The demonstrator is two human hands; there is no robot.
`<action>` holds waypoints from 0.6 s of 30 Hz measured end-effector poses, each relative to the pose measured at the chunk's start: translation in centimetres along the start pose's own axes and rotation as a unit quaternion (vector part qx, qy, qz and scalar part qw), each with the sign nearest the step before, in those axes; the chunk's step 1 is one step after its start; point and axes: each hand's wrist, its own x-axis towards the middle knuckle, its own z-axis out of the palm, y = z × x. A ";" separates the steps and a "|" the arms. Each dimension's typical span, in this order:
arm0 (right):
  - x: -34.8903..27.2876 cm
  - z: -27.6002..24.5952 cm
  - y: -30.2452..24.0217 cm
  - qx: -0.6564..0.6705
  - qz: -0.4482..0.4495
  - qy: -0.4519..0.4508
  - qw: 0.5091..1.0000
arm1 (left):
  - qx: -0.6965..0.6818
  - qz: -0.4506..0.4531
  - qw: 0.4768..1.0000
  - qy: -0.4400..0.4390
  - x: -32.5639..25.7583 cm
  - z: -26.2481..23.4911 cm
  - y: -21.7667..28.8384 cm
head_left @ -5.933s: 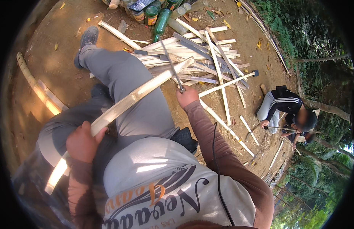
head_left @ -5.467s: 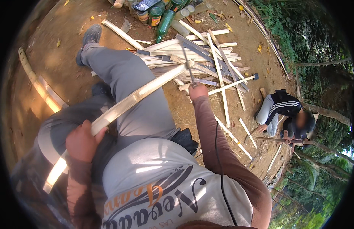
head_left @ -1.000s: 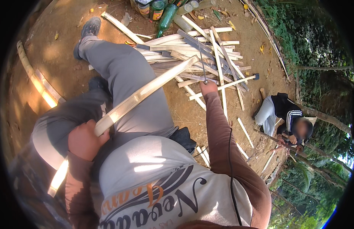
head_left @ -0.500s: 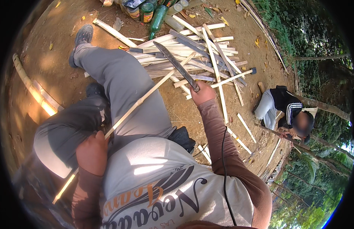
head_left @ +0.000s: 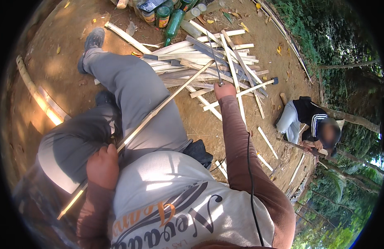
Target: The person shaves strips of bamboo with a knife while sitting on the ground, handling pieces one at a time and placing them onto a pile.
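- Left hand (head_left: 102, 166): fingers closed around a narrow pale strip (head_left: 148, 118), which slants across the trousers (head_left: 142, 83).
- Right hand (head_left: 225, 90): fingers wrapped around a knife (head_left: 217, 68), blade nearly edge-on; blade-to-strip contact cannot be confirmed.
- Strip pile (head_left: 231, 58): on the ground, beyond both hands.

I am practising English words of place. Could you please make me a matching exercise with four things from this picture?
1. Left hand
2. Knife
3. Green bottle
4. Black cable

A. along the right sleeve
B. beside the pile of strips
C. closed around a long strip
D. in the right hand

Pairs: 1-C, 2-D, 3-B, 4-A
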 end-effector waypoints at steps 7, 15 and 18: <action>2.6 0.7 4.3 0.016 0.044 -0.043 0.998 | -0.035 -0.016 0.999 -0.029 0.4 -1.0 0.1; -1.2 0.1 4.5 0.470 0.161 -0.116 0.860 | -0.164 -0.035 0.984 -0.060 2.9 -4.6 -1.6; -5.2 -1.3 -0.8 0.517 0.110 -0.125 0.840 | -0.107 0.003 0.994 -0.033 4.5 -7.1 -1.9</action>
